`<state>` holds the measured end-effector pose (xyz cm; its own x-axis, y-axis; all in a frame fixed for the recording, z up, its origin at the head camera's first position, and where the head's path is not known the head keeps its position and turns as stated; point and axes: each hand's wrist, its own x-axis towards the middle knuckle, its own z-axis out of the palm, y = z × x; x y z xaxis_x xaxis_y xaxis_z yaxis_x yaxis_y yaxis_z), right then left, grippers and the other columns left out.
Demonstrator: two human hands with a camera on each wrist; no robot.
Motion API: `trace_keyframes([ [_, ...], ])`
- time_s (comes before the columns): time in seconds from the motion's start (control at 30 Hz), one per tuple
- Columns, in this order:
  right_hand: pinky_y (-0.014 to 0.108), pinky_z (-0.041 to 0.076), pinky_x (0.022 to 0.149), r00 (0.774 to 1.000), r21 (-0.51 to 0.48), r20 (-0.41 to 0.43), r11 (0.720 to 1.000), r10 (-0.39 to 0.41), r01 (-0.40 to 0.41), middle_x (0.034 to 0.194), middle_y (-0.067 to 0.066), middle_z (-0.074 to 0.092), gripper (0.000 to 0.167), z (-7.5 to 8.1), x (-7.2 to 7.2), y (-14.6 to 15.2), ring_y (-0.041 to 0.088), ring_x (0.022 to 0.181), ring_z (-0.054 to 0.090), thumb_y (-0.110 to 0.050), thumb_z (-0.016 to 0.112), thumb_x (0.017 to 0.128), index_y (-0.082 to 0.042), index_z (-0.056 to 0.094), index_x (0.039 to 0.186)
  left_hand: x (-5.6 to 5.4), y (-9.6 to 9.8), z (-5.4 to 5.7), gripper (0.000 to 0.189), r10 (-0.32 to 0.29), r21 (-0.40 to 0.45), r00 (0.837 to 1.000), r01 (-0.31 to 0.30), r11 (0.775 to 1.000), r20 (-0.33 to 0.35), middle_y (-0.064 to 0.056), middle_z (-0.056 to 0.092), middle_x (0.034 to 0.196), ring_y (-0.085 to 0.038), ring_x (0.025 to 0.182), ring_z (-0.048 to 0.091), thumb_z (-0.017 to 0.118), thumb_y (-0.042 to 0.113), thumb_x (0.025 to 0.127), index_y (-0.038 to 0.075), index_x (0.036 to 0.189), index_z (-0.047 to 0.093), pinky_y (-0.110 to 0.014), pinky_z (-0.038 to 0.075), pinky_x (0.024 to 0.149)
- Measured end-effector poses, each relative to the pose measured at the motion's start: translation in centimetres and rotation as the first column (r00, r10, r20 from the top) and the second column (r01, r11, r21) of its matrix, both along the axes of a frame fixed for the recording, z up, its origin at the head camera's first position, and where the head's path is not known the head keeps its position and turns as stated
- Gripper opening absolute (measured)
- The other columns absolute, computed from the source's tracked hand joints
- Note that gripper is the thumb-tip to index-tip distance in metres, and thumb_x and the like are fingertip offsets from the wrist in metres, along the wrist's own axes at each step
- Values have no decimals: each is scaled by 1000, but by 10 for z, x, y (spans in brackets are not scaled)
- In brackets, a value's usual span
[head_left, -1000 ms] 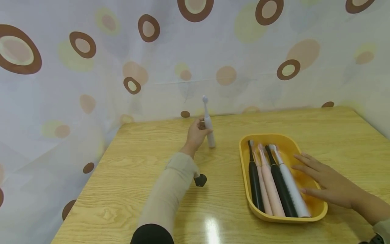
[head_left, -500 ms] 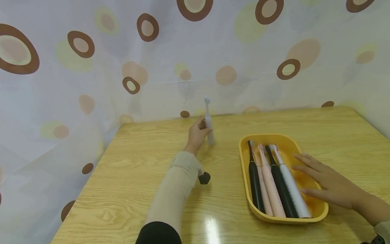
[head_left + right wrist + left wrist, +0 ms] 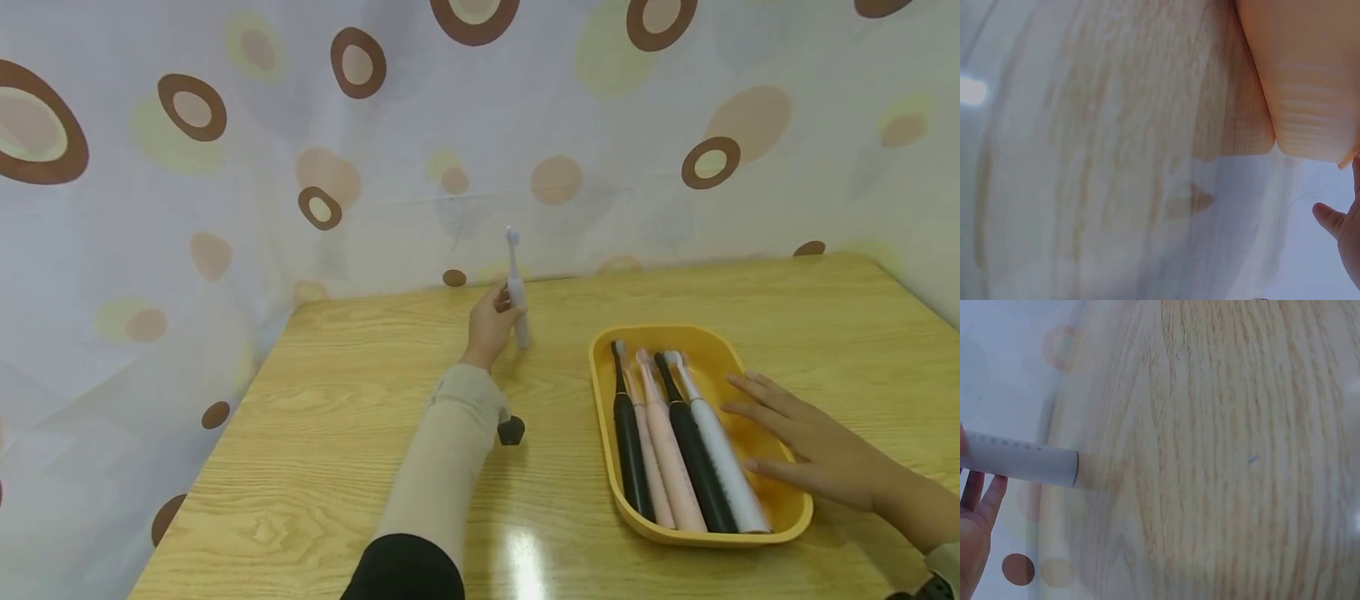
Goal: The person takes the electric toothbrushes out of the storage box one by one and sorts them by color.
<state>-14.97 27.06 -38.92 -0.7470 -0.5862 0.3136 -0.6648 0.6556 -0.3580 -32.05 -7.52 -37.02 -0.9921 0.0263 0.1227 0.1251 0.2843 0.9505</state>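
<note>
If the left hand (image 3: 489, 330) loosens its pinch, the slim white electric toothbrush (image 3: 516, 292), near-upright toward the wooden bench's (image 3: 337, 400) rear, may topple — the right hand (image 3: 832, 457), fingers spread at the yellow plastic tray (image 3: 705, 540), holds nothing.

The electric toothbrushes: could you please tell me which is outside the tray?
The white electric toothbrush held head-up by the left hand; the others lie in the yellow tray.

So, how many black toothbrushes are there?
2, in the yellow tray: one black brush nearest its left wall, another between a pink brush and a white brush. More may hide beneath.
</note>
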Motion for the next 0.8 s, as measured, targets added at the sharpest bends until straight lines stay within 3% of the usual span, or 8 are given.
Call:
trace_keyframes([
  [0.33, 42, 0, 102, 1000, -2, 28, 1000, -11, 11, 141, 11, 17, 61, -1, 0, 1, 23, 129, 2, -21, 64, 76, -8, 38, 130, -2, 1, -2, 50, -11, 11, 1000, 11, 1000, 28, -5, 50, 117, -18, 105, 47, 60, 15, 81, 18, 128, 43, -28, 41, 85],
  [0.53, 38, -1, 103, 1000, 3, 23, 1000, -7, 7, 141, 11, 18, 60, 2, 0, 0, 24, 129, 3, -21, 64, 76, -7, 38, 129, -1, 1, 0, 50, -18, 27, 999, 17, 999, 28, -5, 50, 117, -18, 105, 47, 61, 16, 81, 19, 127, 43, -30, 41, 85],
  [0.8, 44, 1, 102, 998, -12, 55, 1000, 7, -6, 141, 11, 17, 60, 4, 2, 1, 20, 129, 1, -19, 63, 77, -7, 37, 130, -2, 5, 0, 47, -30, 4, 999, 30, 1000, 26, -6, 51, 115, -19, 103, 48, 61, 12, 81, 15, 125, 44, -31, 42, 84],
])
